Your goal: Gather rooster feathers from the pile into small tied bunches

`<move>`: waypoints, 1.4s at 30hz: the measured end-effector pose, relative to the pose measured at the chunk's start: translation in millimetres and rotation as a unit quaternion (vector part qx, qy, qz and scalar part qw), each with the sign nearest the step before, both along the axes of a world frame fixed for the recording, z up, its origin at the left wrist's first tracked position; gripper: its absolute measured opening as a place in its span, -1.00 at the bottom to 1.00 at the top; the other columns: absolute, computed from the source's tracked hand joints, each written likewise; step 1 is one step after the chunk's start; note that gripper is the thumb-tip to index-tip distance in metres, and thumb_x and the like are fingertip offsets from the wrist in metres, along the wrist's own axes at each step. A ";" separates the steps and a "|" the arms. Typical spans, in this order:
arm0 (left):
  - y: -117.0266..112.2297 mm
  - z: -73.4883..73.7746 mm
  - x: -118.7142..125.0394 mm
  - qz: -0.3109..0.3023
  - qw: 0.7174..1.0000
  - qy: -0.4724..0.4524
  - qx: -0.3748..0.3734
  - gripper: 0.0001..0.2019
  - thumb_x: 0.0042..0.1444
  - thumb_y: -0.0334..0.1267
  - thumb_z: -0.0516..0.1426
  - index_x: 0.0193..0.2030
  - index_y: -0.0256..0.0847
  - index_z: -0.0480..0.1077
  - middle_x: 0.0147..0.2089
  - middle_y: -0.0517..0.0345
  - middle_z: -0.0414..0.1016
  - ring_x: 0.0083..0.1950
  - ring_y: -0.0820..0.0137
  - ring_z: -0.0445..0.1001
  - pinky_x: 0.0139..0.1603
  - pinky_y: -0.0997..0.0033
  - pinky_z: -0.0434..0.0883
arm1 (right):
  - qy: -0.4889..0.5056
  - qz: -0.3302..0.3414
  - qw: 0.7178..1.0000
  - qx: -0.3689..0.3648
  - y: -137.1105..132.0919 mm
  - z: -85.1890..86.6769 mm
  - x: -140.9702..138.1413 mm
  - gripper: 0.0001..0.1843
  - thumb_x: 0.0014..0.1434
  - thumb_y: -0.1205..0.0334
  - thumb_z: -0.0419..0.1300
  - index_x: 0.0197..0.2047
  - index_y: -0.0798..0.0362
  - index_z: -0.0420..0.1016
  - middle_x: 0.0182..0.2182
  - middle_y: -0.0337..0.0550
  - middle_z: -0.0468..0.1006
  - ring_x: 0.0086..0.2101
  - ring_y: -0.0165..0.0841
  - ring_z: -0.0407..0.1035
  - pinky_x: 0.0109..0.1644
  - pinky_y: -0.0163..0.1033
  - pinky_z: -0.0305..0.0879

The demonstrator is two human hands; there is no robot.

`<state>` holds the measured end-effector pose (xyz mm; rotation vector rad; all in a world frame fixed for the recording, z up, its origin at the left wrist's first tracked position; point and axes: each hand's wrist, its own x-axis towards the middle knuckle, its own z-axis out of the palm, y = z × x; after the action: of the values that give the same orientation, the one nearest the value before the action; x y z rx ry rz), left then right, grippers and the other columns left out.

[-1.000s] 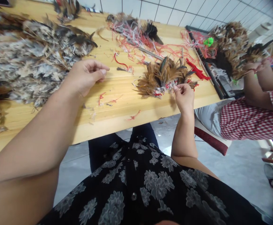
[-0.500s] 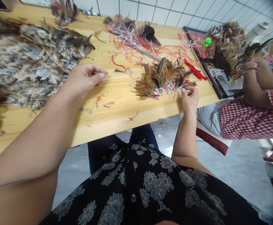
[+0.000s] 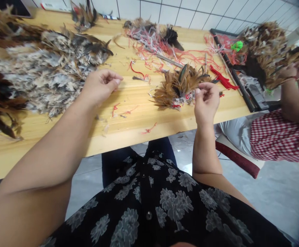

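Observation:
Over the wooden table, my left hand (image 3: 102, 85) is closed, its thumb pressed to its curled fingers beside a big heap of grey and brown feathers (image 3: 44, 72). Whatever that pinch holds, if anything, is too small to see. At the right, my right hand (image 3: 207, 101) has thumb and forefinger together above the near right side of a row of brown feathers (image 3: 172, 85) tied with red thread at the quill ends. Its fingers hide part of the row, and what they pinch does not show. A bundle of red cord (image 3: 224, 79) lies behind.
Tangled pink and white strings (image 3: 146, 37) and a thin stick (image 3: 165, 60) lie toward the tiled wall. A black-framed tray (image 3: 242, 85) stands at the right. Beyond it, a co-worker's hands (image 3: 289, 73) touch another feather pile (image 3: 265, 51). Red thread scraps (image 3: 149, 128) dot the front.
My right hand has moved left and up, from beside the feather row to over its right part. My left hand keeps nearly the same pose. The view has shifted slightly.

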<state>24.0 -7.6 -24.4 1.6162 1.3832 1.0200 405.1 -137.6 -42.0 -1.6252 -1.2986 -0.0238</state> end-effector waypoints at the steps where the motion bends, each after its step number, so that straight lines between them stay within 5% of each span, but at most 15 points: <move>1: 1.2 -1.7 -0.4 0.004 1.000 -0.004 0.006 -0.79 0.26 -0.49 0.31 -0.04 -0.23 0.74 -0.30 0.17 0.63 -0.33 0.33 0.46 -0.20 0.31 0.39 | -0.014 0.033 0.999 -0.020 3.5 10.5 -15.6 -0.45 0.68 -0.41 0.09 0.22 -0.13 0.57 -0.08 -0.08 0.54 -0.07 -0.17 0.52 0.18 0.07 0.59; 6: 10.7 -14.3 -1.0 0.042 0.998 0.007 0.038 -0.87 0.21 -0.30 0.40 -0.10 -0.12 0.66 -0.35 0.27 0.51 -0.28 0.30 0.40 -0.11 0.17 0.42 | -0.108 0.215 0.960 -0.141 33.0 76.6 -112.1 -0.73 0.77 0.14 0.17 0.34 -0.05 0.63 0.15 -0.01 0.70 0.12 -0.17 0.60 0.46 0.02 0.58; 10: 17.3 -20.6 -4.5 0.063 0.995 0.015 0.078 -0.76 0.21 -0.02 0.44 -0.11 -0.07 0.62 -0.28 0.23 0.60 -0.19 0.25 0.44 -0.02 0.08 0.46 | -0.186 0.314 0.902 -0.229 68.6 100.8 -172.4 -0.60 0.73 0.39 0.17 0.49 0.08 0.62 0.36 0.05 0.73 0.26 -0.16 0.60 0.48 -0.08 0.49; 12: 20.1 -21.6 -8.8 0.064 0.993 0.023 0.101 -0.66 0.21 0.13 0.41 -0.11 -0.05 0.58 -0.21 0.19 0.66 -0.16 0.24 0.48 -0.01 0.07 0.48 | -0.212 0.367 0.875 -0.235 82.7 93.6 -190.4 -0.59 0.79 0.27 0.14 0.54 0.07 0.59 0.48 0.08 0.71 0.33 -0.13 0.60 0.46 -0.06 0.50; 16: 25.0 -24.2 -19.4 0.048 0.989 0.081 0.111 -0.54 0.27 0.30 0.30 -0.04 -0.05 0.53 -0.08 0.13 0.69 -0.08 0.25 0.54 0.06 0.03 0.50 | -0.260 0.412 0.835 -0.254 86.1 56.9 -207.2 -0.54 0.76 0.38 0.04 0.51 0.16 0.63 0.49 0.17 0.69 0.43 -0.07 0.59 0.49 -0.05 0.44; 20: 25.1 -28.6 -26.9 0.054 0.986 0.097 0.126 -0.56 0.19 0.26 0.31 -0.05 -0.05 0.59 -0.05 0.12 0.68 -0.09 0.23 0.55 0.09 0.00 0.56 | -0.375 0.469 0.765 -0.232 69.4 32.9 -208.4 -0.51 0.78 0.35 -0.02 0.40 0.03 0.73 0.33 0.06 0.80 0.16 -0.10 0.66 0.08 -0.06 0.34; 25: 13.6 -26.7 -24.6 0.038 0.982 0.093 0.158 -0.87 0.26 -0.15 0.37 -0.12 -0.06 0.58 -0.02 0.01 0.73 -0.06 0.12 0.68 0.13 0.06 0.67 | -0.415 0.467 0.749 -0.221 68.9 37.8 -205.3 -0.46 0.77 0.39 -0.05 0.44 0.07 0.74 0.26 0.12 0.85 0.09 -0.09 0.67 -0.05 0.00 0.12; 30: 4.0 -13.9 -20.0 0.031 0.972 0.159 0.169 -0.89 0.32 -0.36 0.39 -0.10 -0.06 0.63 -0.05 0.04 0.76 -0.02 0.09 0.72 0.19 0.08 0.73 | -0.417 0.466 0.740 -0.248 74.4 43.1 -207.7 -0.44 0.74 0.44 -0.04 0.45 0.09 0.73 0.23 0.20 0.87 0.11 -0.03 0.73 -0.12 0.02 0.01; 36: -8.7 48.1 -44.5 0.079 0.959 0.182 0.204 -0.93 0.52 -0.21 0.45 -0.03 -0.03 0.68 0.05 0.03 0.79 0.04 0.06 0.75 0.25 0.02 0.71 | -0.398 0.472 0.739 -0.269 68.5 49.9 -210.1 -0.35 0.67 0.52 -0.07 0.49 0.08 0.74 0.26 0.26 0.88 0.21 0.06 0.80 -0.12 0.03 0.09; 39: -26.8 82.2 -61.7 0.109 0.950 0.206 0.208 -0.92 0.39 -0.30 0.50 -0.08 -0.03 0.74 -0.03 0.06 0.75 -0.03 0.06 0.72 0.18 -0.01 0.68 | -0.313 0.446 0.780 -0.309 76.6 45.9 -209.1 -0.49 0.75 0.32 0.03 0.41 0.08 0.79 0.27 0.24 0.90 0.21 0.10 0.79 -0.15 -0.01 0.14; 42: -47.8 96.4 -73.2 0.099 0.953 0.245 0.148 -0.85 0.32 -0.35 0.56 -0.15 -0.04 0.73 -0.14 0.11 0.67 -0.02 0.03 0.71 0.32 -0.03 0.66 | -0.166 0.377 0.862 -0.295 94.7 30.8 -206.3 -0.65 0.70 0.28 0.17 0.26 0.01 0.81 0.12 0.05 0.92 0.03 -0.02 0.74 -0.09 -0.07 0.28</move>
<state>-49.2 -55.4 72.0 2.0855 1.8166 1.0176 198.8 -43.0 -11.1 -1.5071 -2.3111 0.6585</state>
